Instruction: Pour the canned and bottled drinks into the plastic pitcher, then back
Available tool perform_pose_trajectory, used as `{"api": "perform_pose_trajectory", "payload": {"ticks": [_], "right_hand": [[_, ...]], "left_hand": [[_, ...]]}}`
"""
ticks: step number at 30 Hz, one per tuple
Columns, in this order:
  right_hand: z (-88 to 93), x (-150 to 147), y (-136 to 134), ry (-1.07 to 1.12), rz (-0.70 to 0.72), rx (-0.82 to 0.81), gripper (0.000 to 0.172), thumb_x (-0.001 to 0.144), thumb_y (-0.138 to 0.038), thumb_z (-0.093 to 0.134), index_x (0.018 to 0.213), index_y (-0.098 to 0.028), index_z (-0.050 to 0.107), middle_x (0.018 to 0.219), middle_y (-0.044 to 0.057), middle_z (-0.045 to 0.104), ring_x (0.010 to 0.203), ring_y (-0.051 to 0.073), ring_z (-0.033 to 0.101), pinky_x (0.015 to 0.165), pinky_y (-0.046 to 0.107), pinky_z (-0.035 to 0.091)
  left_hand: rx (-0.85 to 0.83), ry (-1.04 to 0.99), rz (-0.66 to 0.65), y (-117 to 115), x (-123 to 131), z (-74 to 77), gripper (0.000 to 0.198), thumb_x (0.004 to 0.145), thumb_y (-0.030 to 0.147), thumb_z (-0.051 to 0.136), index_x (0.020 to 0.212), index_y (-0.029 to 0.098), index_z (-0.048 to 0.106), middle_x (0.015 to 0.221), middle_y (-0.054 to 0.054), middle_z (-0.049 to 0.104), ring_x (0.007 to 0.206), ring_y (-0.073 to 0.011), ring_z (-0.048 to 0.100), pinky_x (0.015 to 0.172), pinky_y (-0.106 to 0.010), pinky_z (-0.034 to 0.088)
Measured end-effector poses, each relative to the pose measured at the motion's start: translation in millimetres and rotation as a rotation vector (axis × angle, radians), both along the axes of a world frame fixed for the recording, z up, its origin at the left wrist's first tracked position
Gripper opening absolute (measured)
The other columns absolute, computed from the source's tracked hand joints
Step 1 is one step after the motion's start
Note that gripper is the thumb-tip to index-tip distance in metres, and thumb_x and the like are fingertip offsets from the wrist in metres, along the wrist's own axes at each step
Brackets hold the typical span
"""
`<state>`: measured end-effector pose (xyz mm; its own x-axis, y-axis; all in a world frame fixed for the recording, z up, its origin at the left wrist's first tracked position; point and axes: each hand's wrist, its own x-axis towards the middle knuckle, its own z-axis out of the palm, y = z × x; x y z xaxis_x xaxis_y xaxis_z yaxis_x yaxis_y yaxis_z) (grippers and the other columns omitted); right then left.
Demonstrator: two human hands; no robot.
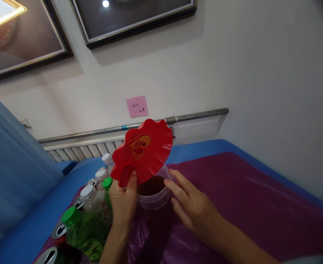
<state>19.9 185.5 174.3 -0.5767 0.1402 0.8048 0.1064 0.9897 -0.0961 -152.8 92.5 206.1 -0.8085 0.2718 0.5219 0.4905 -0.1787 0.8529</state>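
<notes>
My left hand (124, 201) grips the edge of a red, scalloped plastic dish (150, 154) with a gold emblem on its face. The dish is tilted up above a clear plastic tub (154, 201) and hides part of its far rim. Dark brown liquid (151, 186) lies in the tub. On the tub's right side, the fingers of my right hand (190, 201) are stretched out at the rim; whether they press on it I cannot tell.
Left of the tub stand several bottles, among them a green-capped bottle (81, 229) and a white-capped bottle (91, 201), with open drink cans (59, 231) beside them. Purple plastic sheeting (232, 198) covers the blue surface (205, 146). Behind run a metal pipe (202, 115) and a radiator (87, 150).
</notes>
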Motion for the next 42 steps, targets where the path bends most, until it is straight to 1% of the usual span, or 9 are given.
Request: {"api": "perform_pose_trajectory", "payload": {"ticks": [3, 8, 17, 21, 26, 31, 35, 42], "right_hand": [[-0.1, 0.5, 0.3, -0.013, -0.004, 0.006, 0.05, 0.085, 0.0, 0.043, 0.133, -0.013, 0.045, 0.139, 0.024, 0.049, 0.125, 0.029, 0.056, 0.092, 0.042, 0.058], [0.9, 0.9, 0.3, -0.02, -0.006, 0.022, 0.047, 0.087, -0.001, 0.043, 0.132, -0.01, 0.046, 0.139, 0.026, 0.049, 0.116, 0.028, 0.063, 0.086, 0.039, 0.061], [-0.4, 0.6, 1.4, -0.036, -0.008, 0.009, 0.047, 0.087, -0.001, 0.043, 0.133, -0.011, 0.046, 0.139, 0.026, 0.049, 0.117, 0.028, 0.062, 0.087, 0.039, 0.06], [1.6, 0.4, 1.3, -0.03, -0.002, 0.023, 0.045, 0.087, -0.001, 0.043, 0.132, -0.01, 0.047, 0.138, 0.026, 0.05, 0.117, 0.029, 0.062, 0.087, 0.04, 0.06], [3.0, 1.4, 0.5, -0.025, -0.013, 0.038, 0.045, 0.087, -0.001, 0.043, 0.131, -0.01, 0.047, 0.137, 0.026, 0.051, 0.114, 0.028, 0.064, 0.085, 0.039, 0.061], [3.8, 2.3, 0.7, -0.025, -0.01, 0.052, 0.045, 0.086, -0.001, 0.043, 0.13, -0.008, 0.048, 0.135, 0.028, 0.051, 0.109, 0.029, 0.067, 0.081, 0.04, 0.062], [5.3, 2.3, 1.3, -0.03, -0.009, 0.054, 0.045, 0.087, -0.001, 0.043, 0.131, -0.009, 0.047, 0.135, 0.028, 0.052, 0.112, 0.03, 0.065, 0.081, 0.04, 0.062], [5.9, 3.2, 1.2, -0.037, -0.016, 0.052, 0.045, 0.088, -0.002, 0.042, 0.131, -0.009, 0.048, 0.135, 0.027, 0.052, 0.11, 0.029, 0.066, 0.081, 0.039, 0.062]], "left_hand": [[0.0, -0.002, -0.008, 0.0, 0.1, -0.5, 0.031, 0.077, 0.039, 0.068, 0.101, 0.02, 0.071, 0.102, -0.007, 0.073, 0.094, -0.0242, 0.066, 0.086, -0.038, 0.05], [-0.004, 0.005, 0.009, 0.4, 0.2, -0.8, 0.032, 0.077, 0.04, 0.068, 0.101, 0.019, 0.071, 0.102, -0.008, 0.073, 0.094, -0.0245, 0.066, 0.086, -0.039, 0.05], [-0.006, 0.005, -0.009, 0.5, -1.2, -2.3, 0.031, 0.078, 0.04, 0.068, 0.102, 0.019, 0.07, 0.105, -0.008, 0.072, 0.097, -0.0254, 0.065, 0.088, -0.039, 0.05], [-0.011, 0.008, 0.003, 0.4, -0.5, -1.2, 0.032, 0.078, 0.041, 0.067, 0.101, 0.019, 0.07, 0.104, -0.009, 0.072, 0.096, -0.0254, 0.065, 0.085, -0.04, 0.05], [-0.017, -0.013, -0.002, 0.9, -0.3, -0.5, 0.032, 0.077, 0.041, 0.068, 0.1, 0.018, 0.071, 0.103, -0.008, 0.073, 0.095, -0.0251, 0.066, 0.086, -0.039, 0.05], [-0.012, -0.014, -0.004, 0.8, 0.3, -0.1, 0.032, 0.077, 0.041, 0.068, 0.1, 0.019, 0.071, 0.103, -0.008, 0.073, 0.095, -0.0244, 0.066, 0.086, -0.038, 0.049], [-0.014, -0.014, 0.0, 0.2, 1.2, 1.3, 0.032, 0.077, 0.041, 0.068, 0.1, 0.018, 0.07, 0.103, -0.008, 0.073, 0.094, -0.024, 0.066, 0.086, -0.038, 0.049], [-0.019, -0.018, -0.001, -0.1, 0.2, -0.2, 0.035, 0.077, 0.042, 0.068, 0.101, 0.017, 0.07, 0.103, -0.009, 0.073, 0.094, -0.0249, 0.066, 0.085, -0.039, 0.05]]}}
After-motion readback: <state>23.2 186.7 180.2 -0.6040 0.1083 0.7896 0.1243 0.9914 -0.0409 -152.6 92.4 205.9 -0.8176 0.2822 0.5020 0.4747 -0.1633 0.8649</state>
